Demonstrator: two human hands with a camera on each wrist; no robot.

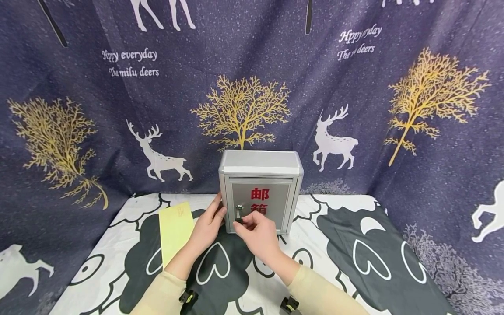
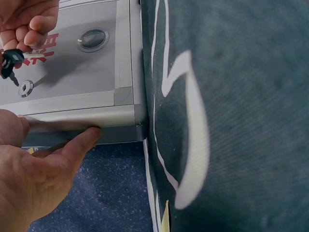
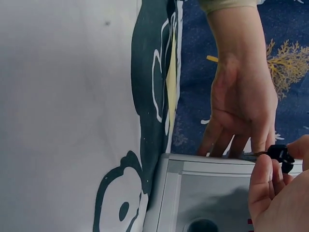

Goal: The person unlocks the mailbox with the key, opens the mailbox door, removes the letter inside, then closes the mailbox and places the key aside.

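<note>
A silver metal mailbox (image 1: 260, 162) with red characters on its front stands upright on the patterned cloth. My left hand (image 1: 208, 226) lies against its left side, and in the left wrist view the fingers (image 2: 82, 145) reach fairly straight along that side. In front of the door, my right hand (image 1: 260, 234) pinches small keys (image 2: 13, 59) with black heads between thumb and fingers. One key shaft points at the round lock (image 2: 26, 88), its tip just short of it in the left wrist view. A dark round fitting (image 2: 93, 39) sits lower on the door, hidden in the head view.
A yellow envelope (image 1: 175, 232) lies on the cloth left of the mailbox, partly behind my left forearm. Behind the mailbox hangs a dark blue curtain (image 1: 252, 57) printed with deer and golden trees. Black-and-white cloth (image 1: 311, 284) covers the surface.
</note>
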